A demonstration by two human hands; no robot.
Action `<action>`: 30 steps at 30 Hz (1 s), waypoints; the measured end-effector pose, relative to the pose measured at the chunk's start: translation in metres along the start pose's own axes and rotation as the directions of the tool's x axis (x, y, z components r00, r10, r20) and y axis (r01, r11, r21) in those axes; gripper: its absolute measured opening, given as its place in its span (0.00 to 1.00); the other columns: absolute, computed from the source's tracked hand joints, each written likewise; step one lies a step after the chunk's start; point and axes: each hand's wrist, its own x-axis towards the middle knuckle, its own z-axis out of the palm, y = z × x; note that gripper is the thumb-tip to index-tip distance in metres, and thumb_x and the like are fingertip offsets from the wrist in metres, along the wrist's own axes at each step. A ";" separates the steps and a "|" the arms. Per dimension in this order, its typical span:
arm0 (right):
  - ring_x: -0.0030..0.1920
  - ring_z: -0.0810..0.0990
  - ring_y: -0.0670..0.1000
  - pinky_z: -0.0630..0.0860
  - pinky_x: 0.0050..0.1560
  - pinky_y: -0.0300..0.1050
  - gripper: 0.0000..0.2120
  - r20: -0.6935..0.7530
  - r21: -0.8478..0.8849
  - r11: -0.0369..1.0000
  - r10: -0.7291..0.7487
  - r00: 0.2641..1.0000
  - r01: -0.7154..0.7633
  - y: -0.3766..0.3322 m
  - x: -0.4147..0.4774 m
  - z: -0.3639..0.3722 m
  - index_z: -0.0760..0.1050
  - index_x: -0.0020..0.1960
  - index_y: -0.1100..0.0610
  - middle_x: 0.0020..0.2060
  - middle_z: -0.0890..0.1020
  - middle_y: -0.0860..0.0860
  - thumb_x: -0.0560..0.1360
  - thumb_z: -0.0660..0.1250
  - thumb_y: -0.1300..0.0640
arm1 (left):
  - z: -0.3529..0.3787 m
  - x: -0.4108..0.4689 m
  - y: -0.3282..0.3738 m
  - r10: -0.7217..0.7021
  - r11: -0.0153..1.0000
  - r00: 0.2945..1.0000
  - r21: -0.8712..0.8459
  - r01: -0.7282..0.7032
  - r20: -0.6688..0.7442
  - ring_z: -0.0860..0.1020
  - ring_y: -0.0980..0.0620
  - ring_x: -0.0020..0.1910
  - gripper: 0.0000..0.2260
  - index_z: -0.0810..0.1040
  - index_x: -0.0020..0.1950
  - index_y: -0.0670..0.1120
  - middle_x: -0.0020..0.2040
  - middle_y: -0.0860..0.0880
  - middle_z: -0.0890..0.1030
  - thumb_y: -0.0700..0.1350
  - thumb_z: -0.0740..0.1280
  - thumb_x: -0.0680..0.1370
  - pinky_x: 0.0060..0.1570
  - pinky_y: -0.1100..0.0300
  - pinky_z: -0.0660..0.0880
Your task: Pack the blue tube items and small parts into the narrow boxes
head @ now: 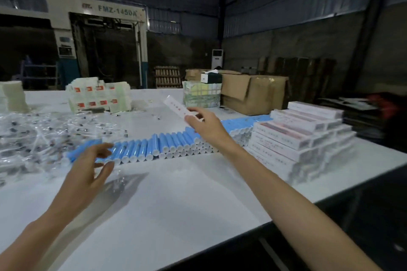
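Note:
A long row of blue tubes (163, 142) with white caps lies across the middle of the white table (176, 200). My right hand (206, 124) pinches one narrow white box (178, 106) and holds it tilted in the air above the tubes. My left hand (88, 169) hovers open, fingers spread, just in front of the left end of the tube row, holding nothing. A heap of small parts in clear plastic bags (37, 134) covers the table's left side. A stack of narrow white boxes (301, 136) stands at the right.
Bundles of flat white cartons (99, 94) sit at the back of the table, with a wrapped bundle (201, 94) and brown cardboard boxes (253, 92) further right. The table's right edge drops off beside the box stack. A large machine stands in the background.

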 end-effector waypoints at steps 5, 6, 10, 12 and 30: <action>0.48 0.82 0.51 0.77 0.39 0.48 0.20 -0.177 -0.481 0.877 -0.073 0.981 -0.021 0.033 0.017 -0.125 0.76 0.73 0.51 0.60 0.83 0.50 0.82 0.66 0.50 | 0.004 -0.001 -0.001 0.105 0.989 0.993 0.099 -0.110 0.057 0.77 0.55 0.60 0.23 0.74 0.64 0.66 0.60 0.53 0.80 0.38 0.69 0.81 0.58 0.77 0.70; 0.50 0.81 0.51 0.74 0.40 0.47 0.20 -0.198 -0.580 0.813 -0.071 0.978 -0.058 0.042 0.018 -0.148 0.76 0.73 0.51 0.60 0.83 0.51 0.82 0.66 0.49 | 0.004 -0.001 -0.003 0.107 0.988 0.992 0.103 -0.113 0.061 0.77 0.56 0.59 0.26 0.74 0.64 0.68 0.60 0.54 0.80 0.36 0.69 0.81 0.59 0.77 0.70; 0.54 0.80 0.57 0.75 0.50 0.52 0.18 -0.299 -0.791 0.562 -0.011 0.954 -0.241 0.077 0.019 -0.216 0.76 0.70 0.52 0.59 0.82 0.56 0.83 0.64 0.49 | 0.005 0.000 -0.009 0.110 0.987 0.992 0.111 -0.116 0.061 0.77 0.60 0.58 0.28 0.74 0.64 0.70 0.60 0.56 0.79 0.36 0.69 0.80 0.58 0.76 0.71; 0.57 0.80 0.60 0.77 0.57 0.57 0.17 -0.335 -0.839 0.447 0.025 0.942 -0.310 0.090 0.019 -0.237 0.76 0.70 0.53 0.59 0.82 0.58 0.83 0.63 0.50 | 0.005 0.001 -0.011 0.139 0.982 0.989 0.122 -0.145 0.054 0.76 0.62 0.61 0.20 0.75 0.64 0.69 0.60 0.59 0.78 0.43 0.66 0.83 0.58 0.76 0.71; 0.72 0.70 0.61 0.64 0.73 0.63 0.19 -0.444 -0.858 0.174 0.223 0.868 -0.484 0.117 0.021 -0.264 0.73 0.71 0.56 0.69 0.77 0.58 0.81 0.66 0.53 | 0.005 -0.002 -0.014 0.143 0.972 0.983 0.172 -0.161 0.115 0.75 0.57 0.63 0.12 0.81 0.59 0.62 0.60 0.61 0.77 0.56 0.60 0.80 0.57 0.72 0.70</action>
